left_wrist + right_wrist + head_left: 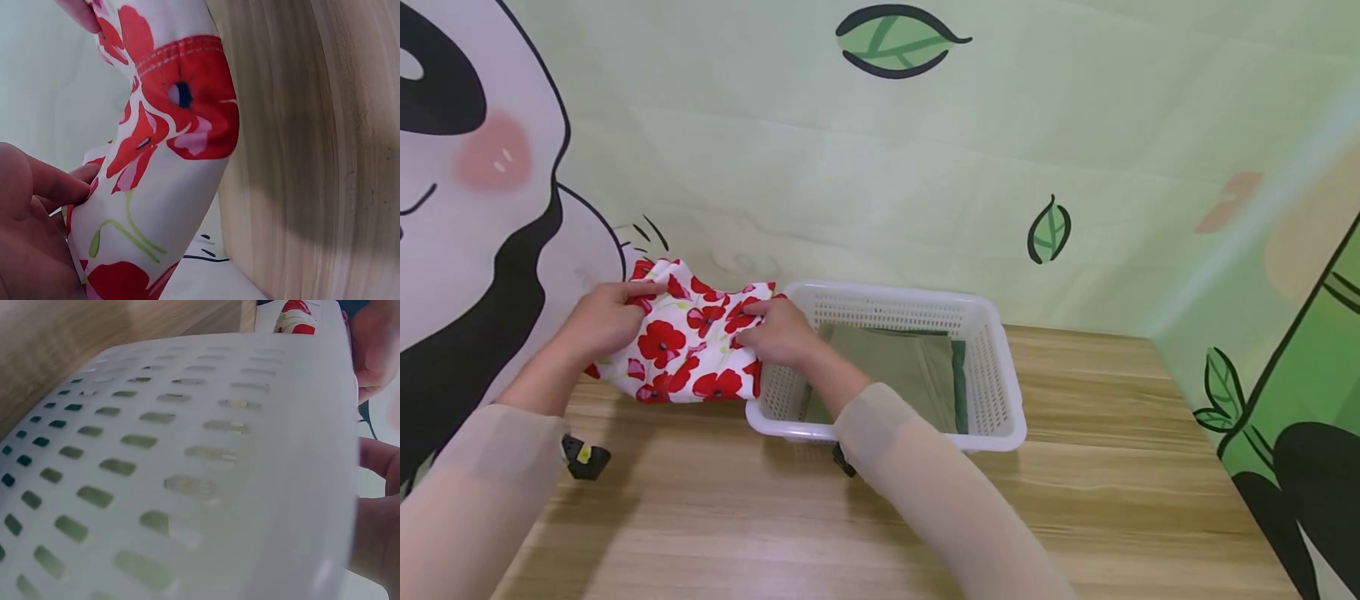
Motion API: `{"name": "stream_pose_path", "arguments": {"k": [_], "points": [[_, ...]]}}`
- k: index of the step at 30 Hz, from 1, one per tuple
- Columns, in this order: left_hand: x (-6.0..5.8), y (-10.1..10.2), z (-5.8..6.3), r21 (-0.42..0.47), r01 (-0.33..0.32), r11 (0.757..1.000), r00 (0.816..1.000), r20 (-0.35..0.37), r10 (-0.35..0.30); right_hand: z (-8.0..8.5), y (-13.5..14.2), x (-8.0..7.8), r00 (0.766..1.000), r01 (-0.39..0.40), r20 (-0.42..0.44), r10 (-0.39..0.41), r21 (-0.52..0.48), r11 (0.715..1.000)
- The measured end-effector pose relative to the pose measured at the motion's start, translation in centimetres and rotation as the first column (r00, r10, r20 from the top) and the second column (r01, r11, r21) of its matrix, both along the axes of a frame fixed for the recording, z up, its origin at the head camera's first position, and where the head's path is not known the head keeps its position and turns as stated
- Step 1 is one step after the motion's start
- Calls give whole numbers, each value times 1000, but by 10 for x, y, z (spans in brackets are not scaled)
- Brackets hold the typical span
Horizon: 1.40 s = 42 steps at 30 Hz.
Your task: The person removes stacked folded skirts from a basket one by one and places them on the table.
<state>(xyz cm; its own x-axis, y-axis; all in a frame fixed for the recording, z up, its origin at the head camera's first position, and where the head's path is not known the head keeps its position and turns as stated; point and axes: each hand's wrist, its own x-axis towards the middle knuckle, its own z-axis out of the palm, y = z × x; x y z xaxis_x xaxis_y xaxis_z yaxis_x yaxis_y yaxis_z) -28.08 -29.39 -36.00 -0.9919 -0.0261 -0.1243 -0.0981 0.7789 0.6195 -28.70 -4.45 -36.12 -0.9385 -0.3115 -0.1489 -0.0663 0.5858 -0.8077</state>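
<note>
A white cloth with red poppies (700, 333) is held up, spread between both hands, at the left end of the basket. My left hand (606, 317) pinches its upper left side. Near its right edge, my right hand (778, 332) grips it beside the basket's left rim. In the left wrist view, the left hand (37, 219) has thumb and fingers on the cloth (156, 200), and a stitched hem shows. A white plastic basket (1011, 400) stands on the table, with folded olive-green fabric (895, 367) inside. The basket wall (312, 456) fills much of the right wrist view.
Dark green fabric (959, 387) shows beside the olive fabric. The wood-grain table (1112, 467) extends right and forward of the basket. Behind it stands a pale green backdrop (887, 183) printed with leaves and a panda. Small black wrist devices (585, 458) hang beneath the forearms.
</note>
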Motion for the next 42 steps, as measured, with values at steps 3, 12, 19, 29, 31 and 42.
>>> {"name": "stream_pose_path", "arguments": {"k": [3, 12, 19, 29, 31, 42], "points": [[-1, -1, -4, -13, 12, 1000, 1000, -2, -12, 0, -3, 1, 1000, 3, 29, -4, 3, 1000], [-2, -1, -16, -17, 22, 1000, 999, 30, -21, -2, -8, 5, 993, -9, 114, 5, 30, 1000], [-3, -2, -18, -24, 22, 999, 999, 34, -21, -1, -8, 8, 992, -41, 122, 37, 30, 999], [-6, -3, -14, -41, 32, 999, 998, 49, -30, 2, -11, 6, 990, -62, 126, 56, 46, 997], [-6, -4, -14, -45, 32, 998, 998, 51, -30, 2, -11, 5, 990, -66, 125, 59, 53, 996], [-13, -7, -36, -45, 75, 996, 995, 72, -72, 5, -12, 5, 986, -138, 104, 127, 109, 984]]}}
